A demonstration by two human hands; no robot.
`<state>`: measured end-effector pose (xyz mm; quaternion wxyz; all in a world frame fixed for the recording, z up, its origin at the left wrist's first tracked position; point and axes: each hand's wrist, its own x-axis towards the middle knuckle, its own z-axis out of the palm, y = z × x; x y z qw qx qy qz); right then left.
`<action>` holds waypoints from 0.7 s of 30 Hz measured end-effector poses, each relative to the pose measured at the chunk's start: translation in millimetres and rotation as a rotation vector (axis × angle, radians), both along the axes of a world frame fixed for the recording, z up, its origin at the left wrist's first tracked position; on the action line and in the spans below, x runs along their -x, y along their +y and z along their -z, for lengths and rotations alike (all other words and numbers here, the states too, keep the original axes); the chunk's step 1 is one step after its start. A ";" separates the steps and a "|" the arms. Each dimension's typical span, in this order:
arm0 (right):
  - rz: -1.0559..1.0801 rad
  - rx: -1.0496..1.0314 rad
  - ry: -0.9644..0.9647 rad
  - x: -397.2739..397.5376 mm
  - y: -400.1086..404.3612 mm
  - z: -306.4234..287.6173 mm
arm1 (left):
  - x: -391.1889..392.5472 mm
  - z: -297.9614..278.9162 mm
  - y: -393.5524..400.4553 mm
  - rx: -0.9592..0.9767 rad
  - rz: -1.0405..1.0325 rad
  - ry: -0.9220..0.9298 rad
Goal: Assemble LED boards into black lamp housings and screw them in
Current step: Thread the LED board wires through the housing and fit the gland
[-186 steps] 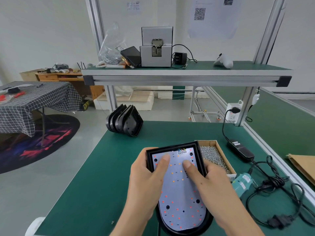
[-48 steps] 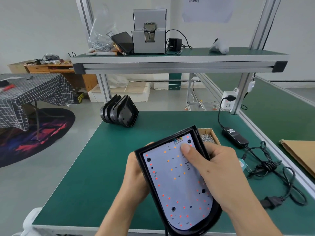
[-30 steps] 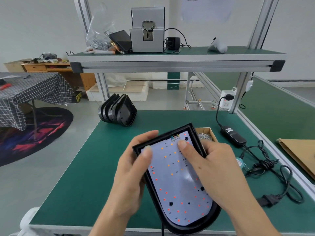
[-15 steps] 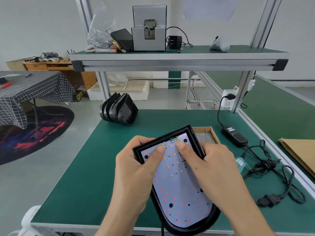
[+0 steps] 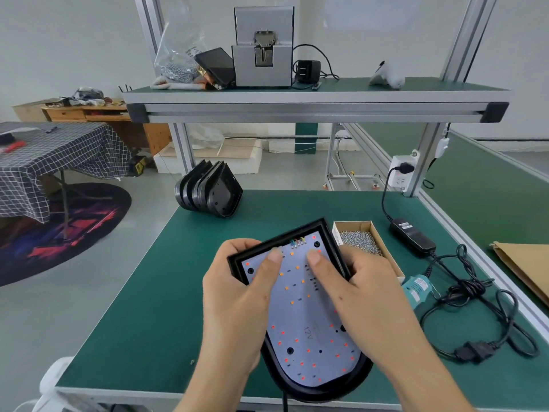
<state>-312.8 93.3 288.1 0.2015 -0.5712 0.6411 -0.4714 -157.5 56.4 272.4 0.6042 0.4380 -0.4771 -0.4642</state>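
A black lamp housing [image 5: 323,388] lies near the front edge of the green table, with a pale grey LED board [image 5: 309,322] seated inside it. My left hand [image 5: 237,301] grips the housing's left side, thumb pressed on the board near its far end. My right hand [image 5: 365,295] grips the right side, thumb pressed on the board beside the left thumb. Small coloured wires [image 5: 297,241] show at the board's far edge. A black cable leaves the housing's near end.
A stack of black housings [image 5: 208,193] stands at the table's far left. A cardboard box of screws [image 5: 361,240] sits right of the housing, next to a teal electric screwdriver [image 5: 417,289], a black power adapter [image 5: 411,237] and tangled cables [image 5: 490,322]. An overhead shelf [image 5: 315,107] carries a screw feeder.
My left hand came round from under the housing to its left side, thumb now on the board. The housing, lifted and tilted 1.6 s ago, sits lower and flatter. Both thumbs stay pressed near the far end.
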 end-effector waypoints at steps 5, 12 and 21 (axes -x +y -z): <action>0.043 0.008 0.062 -2.6 2.5 1.4 | -1.3 1.3 3.3 0.030 -0.040 -0.061; 0.064 0.013 0.028 -4.3 1.9 5.2 | -0.3 -3.1 2.8 0.006 -0.037 -0.086; -0.016 -0.038 -0.230 6.2 3.6 0.7 | -20.3 -9.2 -4.0 -0.174 0.311 0.217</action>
